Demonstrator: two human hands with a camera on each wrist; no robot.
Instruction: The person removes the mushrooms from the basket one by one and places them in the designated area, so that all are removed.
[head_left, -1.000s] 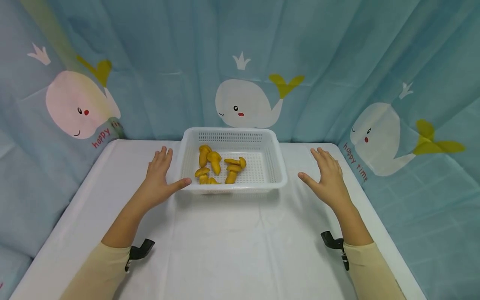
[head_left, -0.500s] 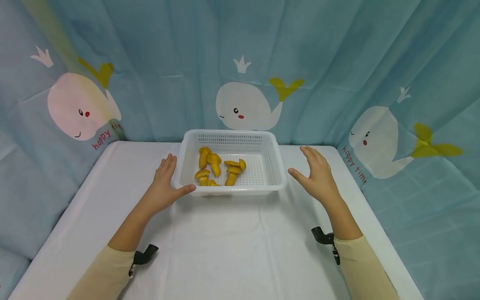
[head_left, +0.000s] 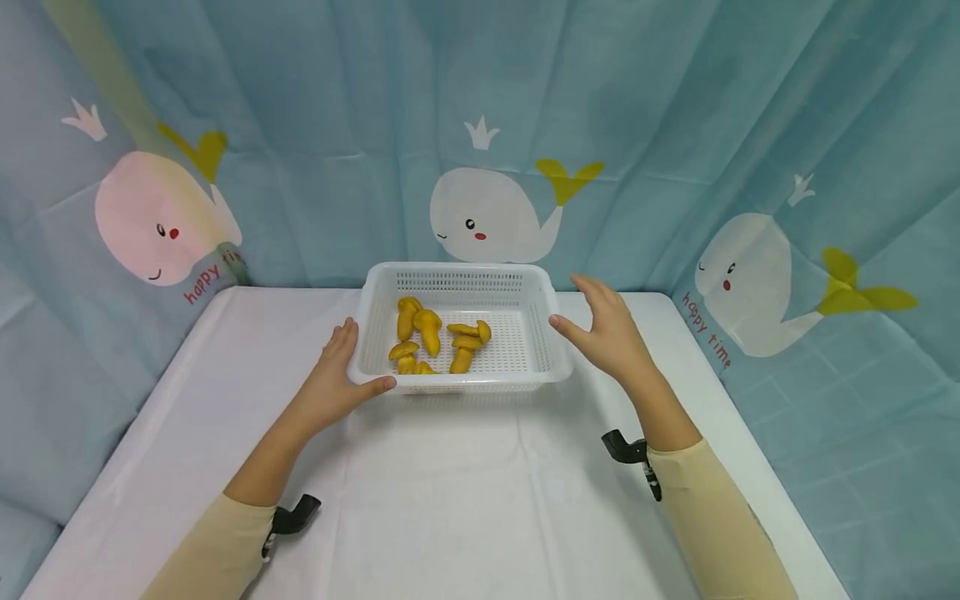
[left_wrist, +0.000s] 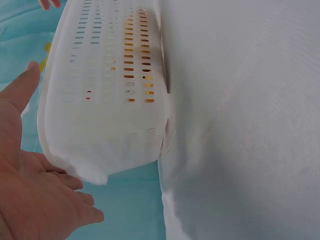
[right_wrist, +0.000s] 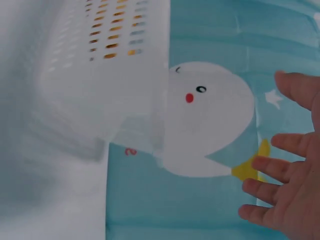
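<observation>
A white perforated plastic basket (head_left: 480, 381) stands near the table's far edge in the head view. Inside it, mostly toward the left, lie several yellow-brown mushrooms (head_left: 429, 332). My left hand (head_left: 327, 379) is at the basket's left front corner, thumb along the front rim and fingers beside the left wall. In the left wrist view its fingers (left_wrist: 75, 205) are spread and fairly straight close to the basket's corner. My right hand (head_left: 609, 337) is beside the basket's right wall, thumb near the rim. The right wrist view shows its fingers (right_wrist: 265, 192) spread, apart from the basket (right_wrist: 130, 95).
A white cloth covers the table (head_left: 442, 500). Blue curtains (head_left: 315, 150) printed with whales hang right behind the basket and along both sides. A black wrist-camera mount (head_left: 296, 517) sits on the left wrist, another mount (head_left: 626, 448) on the right.
My right hand has moved left, up to the basket's right side. My left hand has shifted slightly right and nearer to the basket's front left corner. The basket and mushrooms have not moved.
</observation>
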